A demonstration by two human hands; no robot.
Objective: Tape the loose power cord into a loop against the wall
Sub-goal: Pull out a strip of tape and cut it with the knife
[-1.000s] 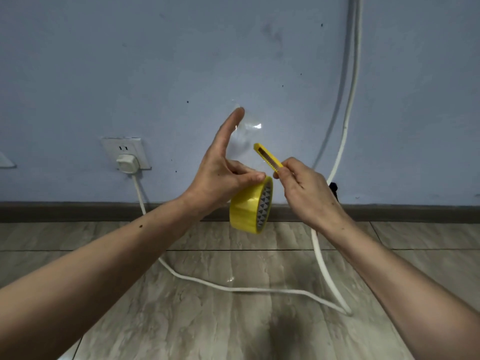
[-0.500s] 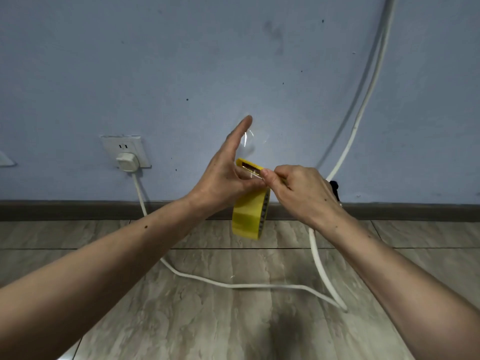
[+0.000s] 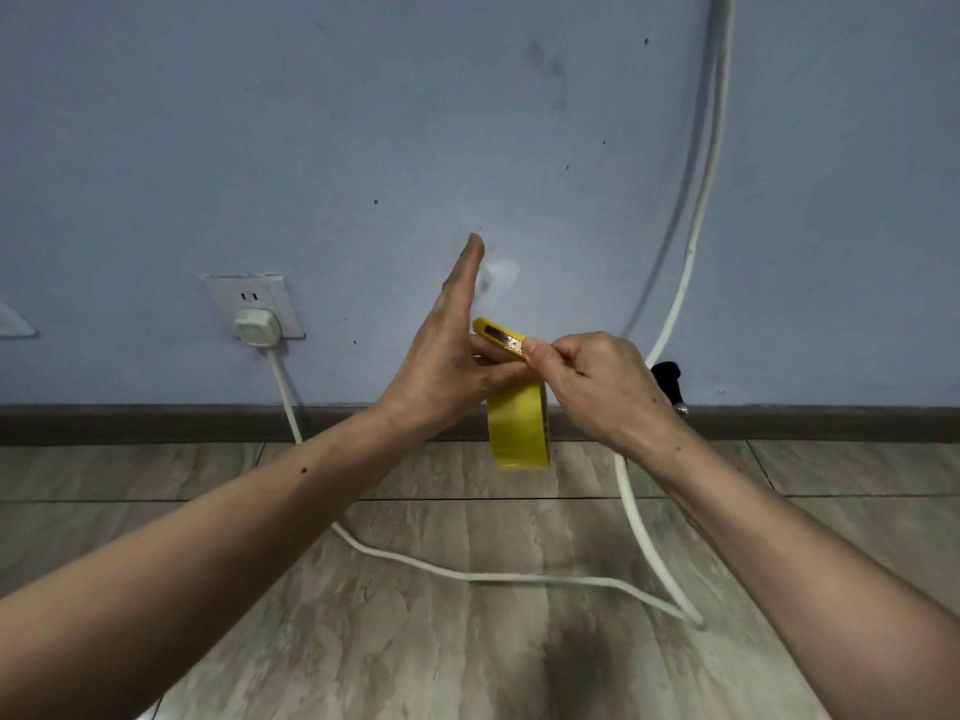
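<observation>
Power cord (image 3: 530, 578): white, loose on the floor; running from the plug at 9 o'clock down across the tiles to a bend at 5 o'clock, then climbing up the wall toward 1 o'clock. Not taped anywhere visible.
Tape roll (image 3: 519, 431): yellow, at centre, hanging edge-on just below both hands, in front of the baseboard.
Tape strip (image 3: 500, 275): clear, faintly glinting, stretched from the roll up to the raised fingertip at 12 o'clock of the roll.
Left hand (image 3: 447, 356): held edge-on; forefinger straight and pointing up with the strip at its tip, thumb and remaining fingers clamped around the top of the roll.
Right hand (image 3: 597, 381): at 3 o'clock of the roll; fingers curled, thumb and forefinger pinching the yellow cutter.
Yellow cutter (image 3: 498, 336): small, slanted, its tip lying against the left palm just above the roll; a dark strip showing along its face.
Plug (image 3: 257, 327): white, seated in the wall socket (image 3: 249, 296) at 9 o'clock.
Black object (image 3: 667, 379): small, behind the right wrist at the wall's foot; kind unclear.
Wall (image 3: 363, 122): pale blue, speckled.
Baseboard (image 3: 156, 423): dark.
Floor (image 3: 467, 641): grey wood-look tiles.
</observation>
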